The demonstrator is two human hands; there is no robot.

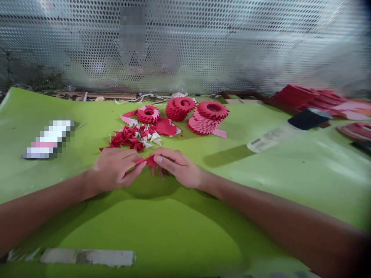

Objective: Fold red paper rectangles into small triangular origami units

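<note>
Red-and-white pile [129,137], probably paper, lies near left hand [114,168], 3 rings [177,111] beyond.

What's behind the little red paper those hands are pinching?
Behind the red paper lies a heap of pointy red and white folded pieces, with a small red-and-pink paper ring farther back. The left hand covers a spot beside the heap, so what's there stays hidden.

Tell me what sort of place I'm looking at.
Likely a papercraft workspace, judging by the held red paper, the pile of small folded pieces and the red-and-pink ring-shaped stacks.
</note>
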